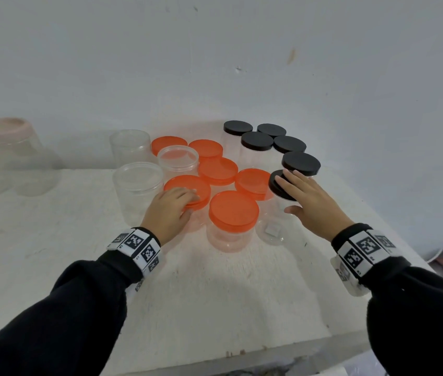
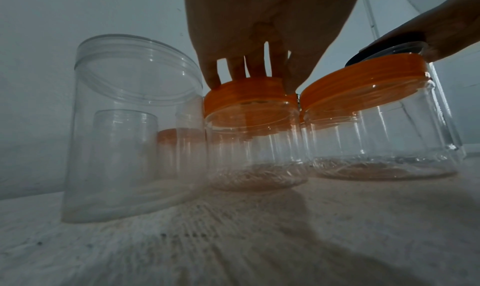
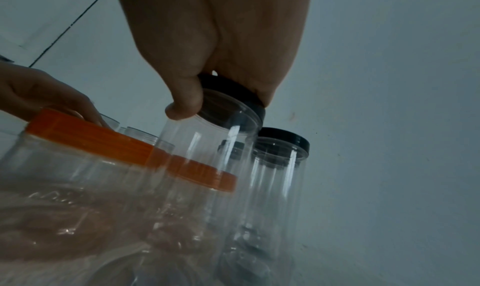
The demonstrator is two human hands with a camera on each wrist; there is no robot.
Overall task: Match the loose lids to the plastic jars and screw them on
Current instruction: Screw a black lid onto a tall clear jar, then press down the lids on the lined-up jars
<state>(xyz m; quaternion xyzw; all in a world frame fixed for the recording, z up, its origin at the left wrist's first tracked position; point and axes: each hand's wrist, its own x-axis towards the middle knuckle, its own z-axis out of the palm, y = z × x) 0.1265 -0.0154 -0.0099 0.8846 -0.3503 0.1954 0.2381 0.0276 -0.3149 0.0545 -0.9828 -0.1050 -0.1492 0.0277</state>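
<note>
Two lids are under the hands at once. The right hand (image 1: pixel 307 198) grips the black lid (image 1: pixel 277 183) of a tall clear jar (image 3: pixel 207 167), thumb on the near rim and fingers spread over the top; the lid sits tilted, so it looks not yet seated or the jar is tipped. Just left of that jar, past one orange-lidded jar (image 1: pixel 254 183), the left hand (image 1: pixel 168 210) rests on an orange lid (image 1: pixel 187 187), fingertips (image 2: pixel 249 69) curled down onto its edge on a short clear jar (image 2: pixel 254 147).

Nearer the person than the black-lidded jar stands another short jar with an orange lid (image 1: pixel 233 211), closed. Behind it, further orange lids (image 1: pixel 218 169) cap more short jars. Behind the tilted jar, five tall jars carry black lids (image 1: pixel 300 162), all flat and apparently screwed on.

Well left of the held black lid, beyond the orange group, three wide clear jars (image 1: pixel 137 183) stand open with no lids, and no loose lid matching them shows on the white table (image 1: pixel 214 294). Farther left, blurred at the frame's edge, sits a larger container with a pale pink lid (image 1: pixel 3 128).

By this layout the task seems far along: the black and orange sets are nearly all capped, the two lids in hand likely need final tightening, and the three open jars remain.
</note>
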